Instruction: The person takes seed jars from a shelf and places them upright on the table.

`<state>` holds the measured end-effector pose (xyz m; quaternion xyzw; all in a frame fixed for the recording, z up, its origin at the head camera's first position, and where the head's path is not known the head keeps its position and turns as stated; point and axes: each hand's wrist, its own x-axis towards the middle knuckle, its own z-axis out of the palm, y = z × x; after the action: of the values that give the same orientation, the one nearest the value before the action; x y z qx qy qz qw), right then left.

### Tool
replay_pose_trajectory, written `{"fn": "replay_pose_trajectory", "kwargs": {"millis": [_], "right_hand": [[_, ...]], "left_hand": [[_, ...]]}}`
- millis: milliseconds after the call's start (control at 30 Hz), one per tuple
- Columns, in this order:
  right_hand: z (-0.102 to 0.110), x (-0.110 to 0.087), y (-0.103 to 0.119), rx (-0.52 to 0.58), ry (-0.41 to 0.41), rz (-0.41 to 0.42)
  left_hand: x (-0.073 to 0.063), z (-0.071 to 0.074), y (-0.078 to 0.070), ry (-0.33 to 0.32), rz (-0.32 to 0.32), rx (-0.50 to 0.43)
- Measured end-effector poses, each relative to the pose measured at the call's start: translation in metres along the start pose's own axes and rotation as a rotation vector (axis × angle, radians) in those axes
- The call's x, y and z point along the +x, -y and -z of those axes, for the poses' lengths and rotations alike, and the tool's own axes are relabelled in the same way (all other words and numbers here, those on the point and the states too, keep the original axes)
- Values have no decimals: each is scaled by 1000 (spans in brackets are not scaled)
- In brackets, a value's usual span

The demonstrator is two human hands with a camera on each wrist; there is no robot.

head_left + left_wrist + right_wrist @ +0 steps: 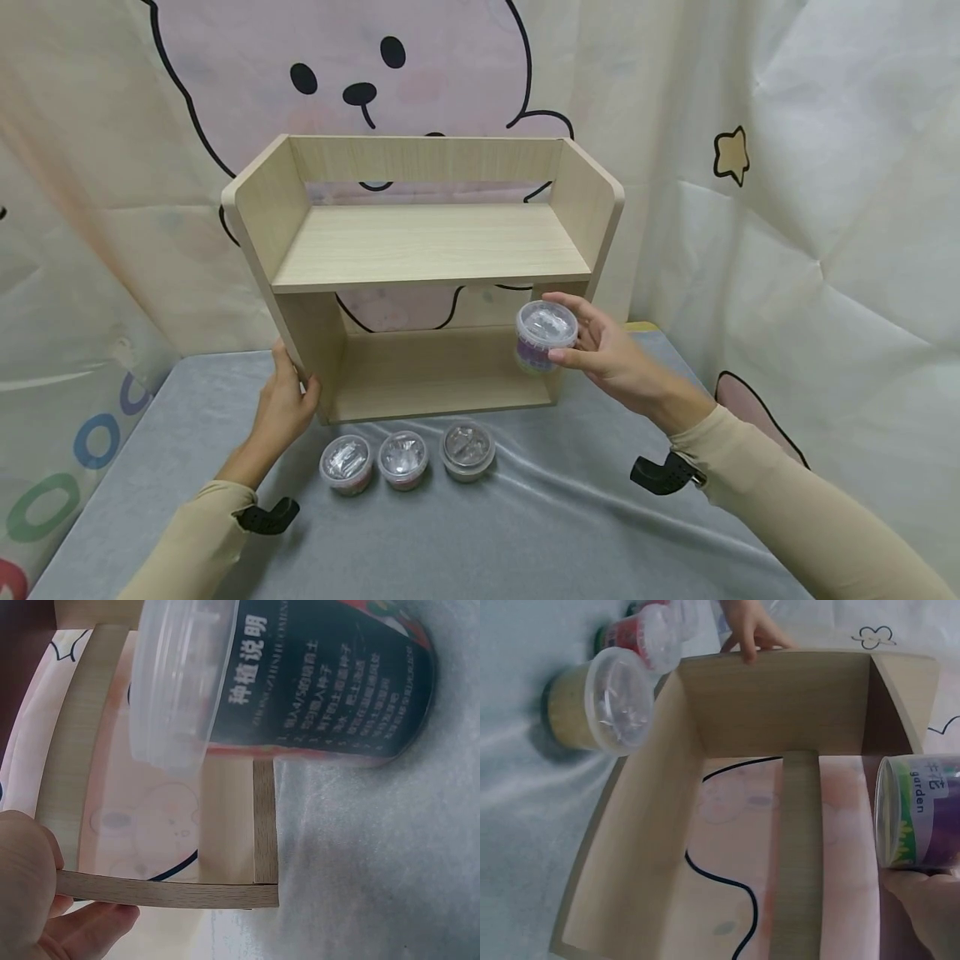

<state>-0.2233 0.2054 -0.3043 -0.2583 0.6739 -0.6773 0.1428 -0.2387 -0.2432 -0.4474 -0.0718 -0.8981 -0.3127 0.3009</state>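
Observation:
A light wooden two-tier shelf (431, 242) stands on the table, and my left hand (282, 404) grips the lower edge of its left side panel. The left wrist view shows fingers (94, 930) on both sides of that panel. My right hand (618, 358) holds a clear-lidded plastic tub (546, 333) between thumb and fingers, in front of the shelf's lower right opening. Its label is purple and green in the right wrist view, with "garden" printed on it. The hand is mostly out of that view, a thumb (926, 904) showing beneath the tub.
In front of the shelf stand a left tub (347, 463), a middle tub (403, 460) and a right tub (467, 451), all lidded. A grey cloth (525, 533) covers the table. Printed curtains (825, 208) hang behind and beside it.

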Motion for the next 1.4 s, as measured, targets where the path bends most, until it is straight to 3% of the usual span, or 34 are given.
{"fn": "replay_pose_trajectory", "kwargs": {"millis": [800,1400], "right_hand": [[7,-27,-82,98,36,-17],[4,-37,-153,-34,-18,-88]], "left_hand": [[0,0,1,2,6,2],[1,-1,4,0,-1,-15]]}}
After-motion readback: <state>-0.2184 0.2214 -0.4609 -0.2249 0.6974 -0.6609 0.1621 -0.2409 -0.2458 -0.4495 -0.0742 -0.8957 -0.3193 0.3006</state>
